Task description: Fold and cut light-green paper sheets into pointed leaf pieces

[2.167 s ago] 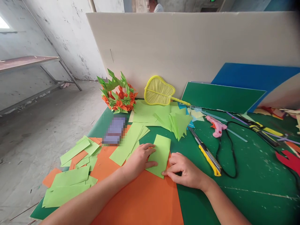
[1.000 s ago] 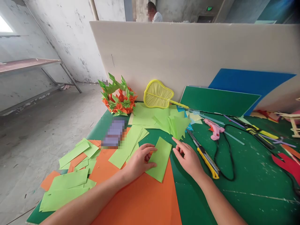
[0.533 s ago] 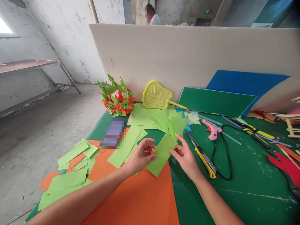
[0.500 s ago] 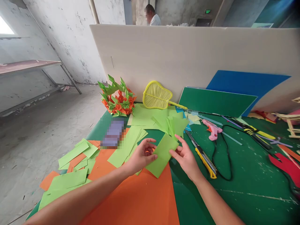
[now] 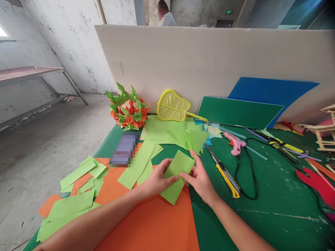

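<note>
A green paper rectangle [image 5: 175, 186] is held tilted between both hands, above a large orange sheet [image 5: 157, 223]. My left hand [image 5: 160, 179] pinches its left edge, thumb on top and fingers behind. My right hand [image 5: 197, 177] grips the right edge, thumb on the paper and index finger stretched along the upper corner. Just beyond lie fanned green sheets [image 5: 195, 137] and a stack of green strips [image 5: 138, 162]. More green pieces [image 5: 72, 204] and orange scraps are scattered at the left.
A folded-paper wreath [image 5: 129, 109] and a yellow fan [image 5: 173, 105] stand at the back by a pale board [image 5: 183, 59]. Right of my hands lie a yellow utility knife [image 5: 226, 176], a pink glue gun [image 5: 235, 143] with its black cord, and red pieces [image 5: 316, 184]. A person [image 5: 167, 15] is behind the board.
My left hand has closed onto the paper's left edge, its thumb now on top. The paper has come slightly nearer, and my right thumb reaches farther over it. The view has shifted slightly.
</note>
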`<state>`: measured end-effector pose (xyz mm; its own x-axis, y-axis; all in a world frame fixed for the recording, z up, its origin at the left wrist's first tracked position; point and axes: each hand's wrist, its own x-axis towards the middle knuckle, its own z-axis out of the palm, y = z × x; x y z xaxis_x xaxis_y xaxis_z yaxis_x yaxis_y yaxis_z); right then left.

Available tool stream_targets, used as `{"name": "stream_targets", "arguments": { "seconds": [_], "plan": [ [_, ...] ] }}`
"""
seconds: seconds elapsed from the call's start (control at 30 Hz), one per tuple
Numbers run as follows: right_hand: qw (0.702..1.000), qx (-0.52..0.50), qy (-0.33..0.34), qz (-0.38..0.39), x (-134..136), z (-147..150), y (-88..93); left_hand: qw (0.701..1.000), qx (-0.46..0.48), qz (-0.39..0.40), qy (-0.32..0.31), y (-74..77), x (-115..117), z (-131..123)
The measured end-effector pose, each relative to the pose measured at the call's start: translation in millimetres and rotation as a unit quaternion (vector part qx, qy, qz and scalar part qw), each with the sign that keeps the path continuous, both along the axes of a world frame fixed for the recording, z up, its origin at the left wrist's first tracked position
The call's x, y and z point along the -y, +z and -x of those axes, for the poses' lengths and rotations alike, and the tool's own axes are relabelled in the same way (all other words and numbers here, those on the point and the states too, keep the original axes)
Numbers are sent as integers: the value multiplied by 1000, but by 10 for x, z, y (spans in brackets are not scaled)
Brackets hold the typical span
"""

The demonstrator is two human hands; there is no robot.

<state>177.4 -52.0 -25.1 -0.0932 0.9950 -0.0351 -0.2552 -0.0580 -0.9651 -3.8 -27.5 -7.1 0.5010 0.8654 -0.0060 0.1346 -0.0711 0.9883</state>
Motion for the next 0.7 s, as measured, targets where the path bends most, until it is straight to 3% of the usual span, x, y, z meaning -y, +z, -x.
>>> {"name": "stream_targets", "arguments": {
  "seconds": [0.17, 0.27, 0.4, 0.57, 0.7],
  "plan": [
    [1000, -5, 13, -3, -39, -28, -5, 999, -13, -43, 21, -109, 17, 0],
    [1000, 8, -8, -7, -59, -62, -1, 1000, -1, -16, 6, -107, 20, -9],
    [997, 12, -71, -27, -93, -129, 12, 999, 25, 36, -12, -28, -5, 20],
    [969, 6, -237, -70, -159, -295, 10, 990, 66, 107, -67, -10, 7, 112],
    [973, 57, -185, -128, -102, -297, -22, 984, 114, 127, -54, -29, 35, 127]
  ]
}}
